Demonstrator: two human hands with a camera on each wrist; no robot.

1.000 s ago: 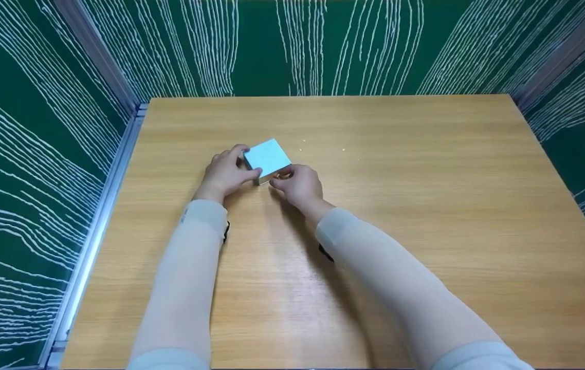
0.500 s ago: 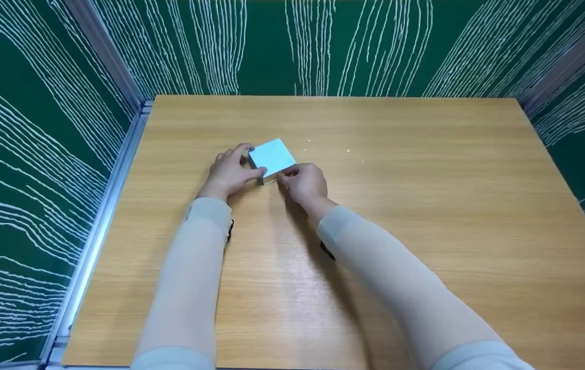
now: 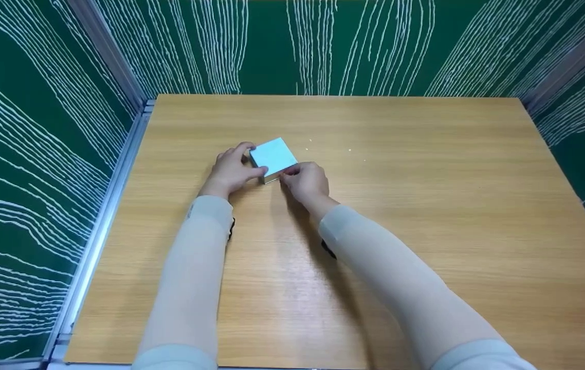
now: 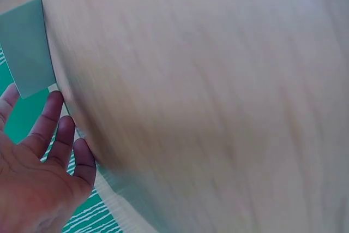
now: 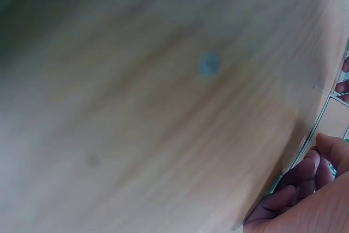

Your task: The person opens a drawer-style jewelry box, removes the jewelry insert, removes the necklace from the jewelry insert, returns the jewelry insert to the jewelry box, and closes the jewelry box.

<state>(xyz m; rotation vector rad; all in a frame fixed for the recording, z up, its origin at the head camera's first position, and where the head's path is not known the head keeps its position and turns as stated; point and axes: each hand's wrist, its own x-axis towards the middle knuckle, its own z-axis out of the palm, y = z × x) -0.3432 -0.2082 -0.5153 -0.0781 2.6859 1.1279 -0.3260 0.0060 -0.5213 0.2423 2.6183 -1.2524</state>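
Note:
A small box (image 3: 274, 155) with a flat light-blue top stands on the wooden table, left of the middle and turned at an angle. My left hand (image 3: 231, 169) grips its left side, thumb at the near corner and index finger at the far one. In the left wrist view a grey-green face of the box (image 4: 24, 47) shows beside the spread fingers. My right hand (image 3: 307, 182) has its fingers curled and pinches the near right edge, thumb and fingertips close together. The right wrist view shows these curled fingers (image 5: 305, 173) near the box's pale, dark-edged side (image 5: 332, 117).
The wooden table (image 3: 426, 205) stretches around the hands, with a few tiny white specks (image 3: 350, 150) beyond the box. Green walls with white line patterns (image 3: 267, 51) rise behind and at both sides. A metal rail (image 3: 102, 221) runs along the left edge.
The head view has shifted slightly. My right thumb has slid a little to the right along the box's near edge. The left hand keeps the same grip and the box stays put.

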